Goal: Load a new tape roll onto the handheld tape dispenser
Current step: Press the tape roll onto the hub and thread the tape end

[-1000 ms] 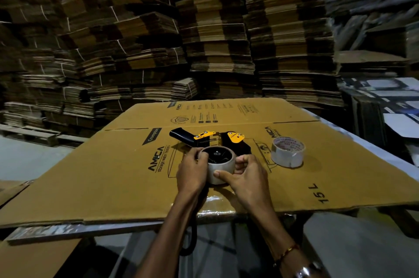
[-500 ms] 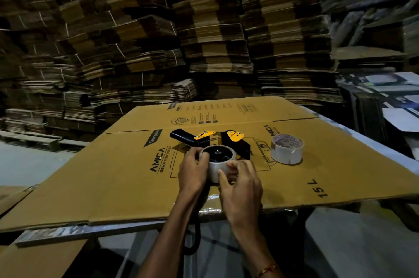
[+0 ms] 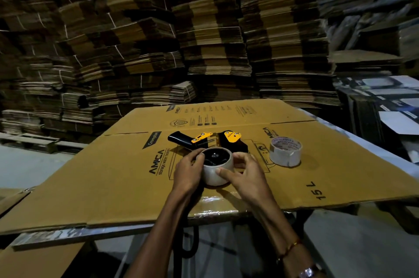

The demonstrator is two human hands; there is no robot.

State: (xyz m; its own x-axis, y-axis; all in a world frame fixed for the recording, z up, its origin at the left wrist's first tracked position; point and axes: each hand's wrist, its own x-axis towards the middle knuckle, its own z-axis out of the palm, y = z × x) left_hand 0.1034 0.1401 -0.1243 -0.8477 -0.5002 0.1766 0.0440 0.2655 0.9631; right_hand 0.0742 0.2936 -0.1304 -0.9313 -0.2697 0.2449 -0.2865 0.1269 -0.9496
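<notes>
A flattened cardboard box printed with "AMICA" and "15 L" covers the counter, whose metal edge shows under the near left side. On the cardboard lies the tape dispenser, black with yellow plates, on its side with its handle pointing left. A tape roll sits over the dispenser's black hub, so the hub fills the roll's hollow core and shows through the top.

The left hand curls around the roll's left wall, fingertips at the top rim. The right hand wraps the right side, its thumb pressed flat on the front wall and its fingers bent behind the far rim. Both hands grip the roll.

A second tape roll stands on its flat side well to the right, apart from the dispenser and hands; its core holds nothing I can make out.

The cardboard's near edge overhangs the counter just below the wrists, with crinkled clear tape along it. Bare cardboard stretches to the left and to the far right. Behind the counter rise stacks of flat cartons.
</notes>
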